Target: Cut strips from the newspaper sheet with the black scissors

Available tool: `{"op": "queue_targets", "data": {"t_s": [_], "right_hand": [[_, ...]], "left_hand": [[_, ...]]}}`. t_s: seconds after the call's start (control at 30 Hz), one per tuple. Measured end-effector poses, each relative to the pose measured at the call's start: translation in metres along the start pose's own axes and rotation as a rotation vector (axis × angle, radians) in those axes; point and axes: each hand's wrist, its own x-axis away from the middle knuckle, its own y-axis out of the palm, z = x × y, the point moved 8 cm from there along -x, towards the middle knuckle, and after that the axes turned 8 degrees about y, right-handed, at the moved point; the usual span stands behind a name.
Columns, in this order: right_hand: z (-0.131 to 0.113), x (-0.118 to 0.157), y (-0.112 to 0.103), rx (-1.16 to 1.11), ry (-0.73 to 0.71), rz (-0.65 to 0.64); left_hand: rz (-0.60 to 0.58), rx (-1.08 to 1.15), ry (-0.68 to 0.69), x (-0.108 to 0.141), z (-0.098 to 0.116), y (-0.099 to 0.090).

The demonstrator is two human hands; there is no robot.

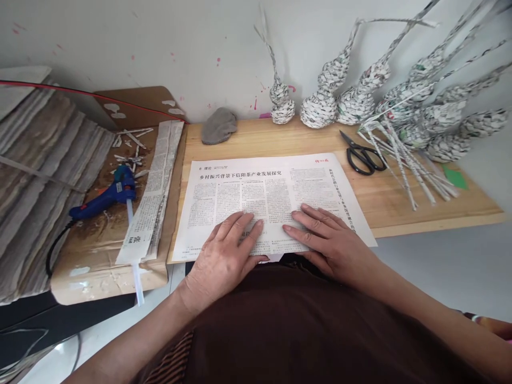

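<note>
Brown clothing [304,330], hands [224,256] on newspaper [280,184], grip unclear

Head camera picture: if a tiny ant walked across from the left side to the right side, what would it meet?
Paper stack → newspaper strips → grey cloth → leftmost woven paper shape → black scissors → green scrap.

- Moderately bright, softly lit from out of view.
- Palest on the newspaper page [280,200], darkest across the brown clothing [304,325].
- Shadowed softly beside the scissors [363,158].
- Bowed and stretched toward the edges.
- Slightly blurred in the finest print.
</note>
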Motion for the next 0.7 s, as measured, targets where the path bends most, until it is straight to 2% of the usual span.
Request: {"op": "queue_targets", "data": {"t_s": [0.3, 0.47, 0.7], "right_hand": [[0.004, 0.006, -0.020, -0.069, 0.061, 0.111], [0.010, 0.017, -0.027, -0.091, 0.054, 0.173], [0.013, 0.026, -0.028, -0.039, 0.016, 0.250]], "left_hand": [[0.056, 0.049, -0.002, 0.010, -0.005, -0.013], [0.073, 0.063, 0.006, 0.026, -0.008, -0.018], [0.085, 0.053, -0.084, 0.046, -0.019, -0.020]]}}
